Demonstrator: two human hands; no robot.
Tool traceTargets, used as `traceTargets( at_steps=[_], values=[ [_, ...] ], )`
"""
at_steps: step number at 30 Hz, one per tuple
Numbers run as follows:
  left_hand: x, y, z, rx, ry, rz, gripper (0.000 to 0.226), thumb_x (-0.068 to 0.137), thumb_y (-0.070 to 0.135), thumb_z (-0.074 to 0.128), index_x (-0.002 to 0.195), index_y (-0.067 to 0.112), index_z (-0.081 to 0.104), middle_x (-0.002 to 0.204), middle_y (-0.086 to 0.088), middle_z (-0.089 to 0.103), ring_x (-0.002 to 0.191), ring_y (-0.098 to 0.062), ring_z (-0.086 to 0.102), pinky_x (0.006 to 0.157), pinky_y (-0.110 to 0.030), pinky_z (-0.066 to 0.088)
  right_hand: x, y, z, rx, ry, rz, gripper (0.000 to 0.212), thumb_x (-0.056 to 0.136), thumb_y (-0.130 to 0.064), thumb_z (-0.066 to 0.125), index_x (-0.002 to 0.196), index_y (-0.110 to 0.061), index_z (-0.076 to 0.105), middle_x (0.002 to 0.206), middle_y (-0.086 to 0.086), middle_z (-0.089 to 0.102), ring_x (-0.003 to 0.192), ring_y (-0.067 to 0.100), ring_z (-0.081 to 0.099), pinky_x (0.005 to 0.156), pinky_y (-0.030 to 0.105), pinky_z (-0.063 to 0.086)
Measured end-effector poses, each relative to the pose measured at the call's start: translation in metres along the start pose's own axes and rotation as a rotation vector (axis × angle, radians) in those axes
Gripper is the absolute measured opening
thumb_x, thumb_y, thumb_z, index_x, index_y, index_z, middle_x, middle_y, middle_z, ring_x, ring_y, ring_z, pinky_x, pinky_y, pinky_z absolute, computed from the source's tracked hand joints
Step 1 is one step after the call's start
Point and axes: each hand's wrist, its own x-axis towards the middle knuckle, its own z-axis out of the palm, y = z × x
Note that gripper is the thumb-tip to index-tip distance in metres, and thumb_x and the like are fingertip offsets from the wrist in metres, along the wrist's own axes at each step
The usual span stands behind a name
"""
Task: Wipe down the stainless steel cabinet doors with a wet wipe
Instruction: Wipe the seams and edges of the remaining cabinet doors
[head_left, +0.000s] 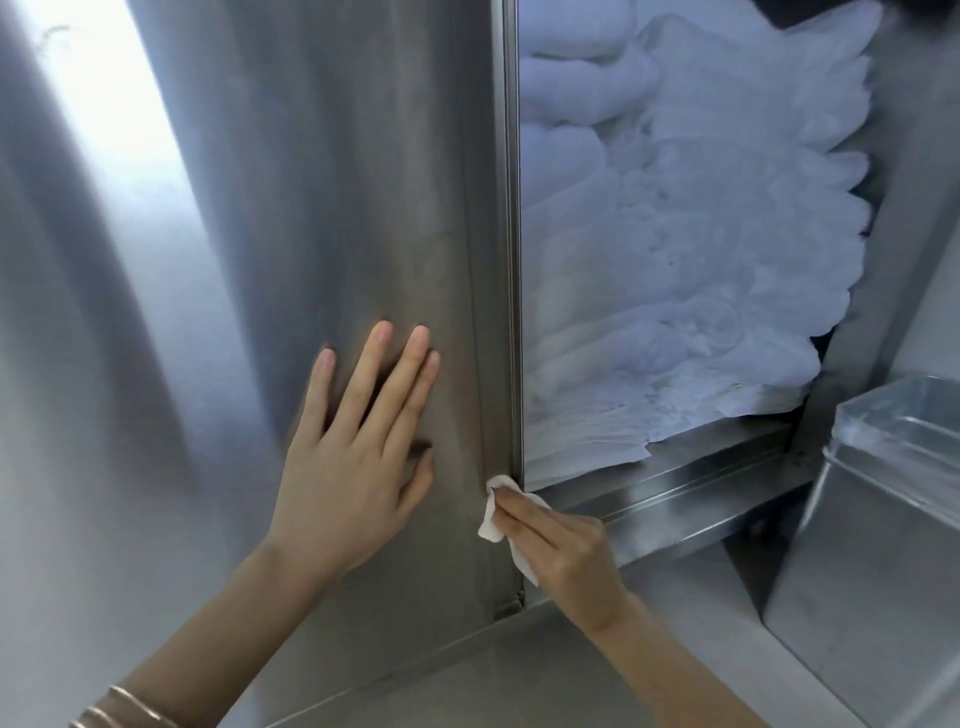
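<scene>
Step now: I'm wiping the lower right edge of the door (332, 208), w/ the wipe (497, 506) pressed on the door's edge strip, just left of the open shelf (675, 488).
Right hand (566, 551): fingers curled shut around the wipe, pinching it vs. the metal; part of the wipe sticks out left of my fingertips, part trails under the palm.
Left hand (353, 447): flat & fully open, fingers spread, holding nothing; palm braced on the door face, left of the wipe.
Wipe location: on the door's right edge, low down, near the door's bottom corner.
How I'd do it well: keep the left palm steady so the door can't swing; run the wipe along the edge strip in long strokes w/ the grain, not scrubbing circles; I judge the groove in the edge traps grime, so push a fold of wipe into it. Refold to a clean face when it greys. My braced palm prob. leaves prints, so that patch wants a pass after.
Progress: can't tell how much of the door is done; some dull smears show near my left hand.
Counts: doors in view 1; wipes 1; hands 2; bangles (124, 706) on left wrist approx. 2–3, blurred; stack of white bags (675, 260) right of the door, 1 heap, too many to count; metal tub (883, 519) far right of the door, 1.
</scene>
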Motion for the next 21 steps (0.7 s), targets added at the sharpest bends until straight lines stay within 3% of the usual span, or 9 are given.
traceTargets(
  at_steps=[2,6,11,15,18,21],
  values=[
    [0.001,0.000,0.000,0.009,-0.009,-0.002,0.078,0.088,0.034,0.052,0.153,0.005,0.020,0.162,-0.010,0.012,0.150,-0.031,0.009,0.120,-0.055,0.008,0.011,0.003,-0.003,-0.011,0.004,-0.011,0.016,0.068,0.002,0.077,0.081,-0.008,0.077,0.099,0.002,0.073,0.073,0.007,0.070,0.048,0.021,0.053],
    [0.002,0.002,-0.003,-0.003,-0.023,-0.012,0.078,0.089,0.035,0.053,0.153,0.005,0.020,0.162,-0.010,0.012,0.150,-0.032,0.008,0.119,-0.057,0.010,0.040,0.001,0.000,0.043,0.192,0.126,0.015,0.082,-0.001,0.064,0.093,-0.003,0.075,0.107,0.007,0.071,0.082,0.014,0.071,0.061,0.025,0.058],
    [0.001,0.000,-0.008,-0.004,-0.043,-0.001,0.080,0.086,0.032,0.057,0.153,0.005,0.022,0.162,-0.010,0.014,0.150,-0.032,0.009,0.119,-0.056,0.009,0.019,-0.009,0.024,0.092,0.327,0.222,0.013,0.083,-0.005,0.065,0.091,0.000,0.074,0.108,0.008,0.068,0.090,0.013,0.069,0.079,0.020,0.055],
    [0.002,0.002,-0.011,0.005,-0.070,-0.003,0.081,0.085,0.031,0.058,0.153,0.005,0.021,0.161,-0.012,0.016,0.149,-0.033,0.009,0.119,-0.057,0.009,-0.029,-0.009,0.029,0.108,0.164,0.143,0.009,0.077,-0.002,0.074,0.086,-0.004,0.076,0.107,0.006,0.070,0.081,0.011,0.071,0.063,0.023,0.058],
    [0.003,0.004,-0.014,0.012,-0.100,-0.003,0.085,0.084,0.031,0.063,0.153,0.003,0.021,0.161,-0.013,0.017,0.149,-0.035,0.009,0.119,-0.058,0.009,-0.042,-0.005,0.020,0.084,-0.002,0.060,0.029,0.059,0.004,0.086,0.085,-0.006,0.077,0.102,0.006,0.072,0.081,0.010,0.071,0.063,0.020,0.058],
    [0.003,0.003,-0.015,0.022,-0.121,0.004,0.089,0.082,0.033,0.066,0.153,0.004,0.020,0.161,-0.013,0.015,0.149,-0.034,0.008,0.119,-0.057,0.008,-0.026,-0.001,0.013,0.048,-0.003,0.014,0.019,0.068,0.004,0.079,0.084,-0.006,0.077,0.102,0.004,0.072,0.081,0.010,0.071,0.055,0.022,0.057]
  ],
)
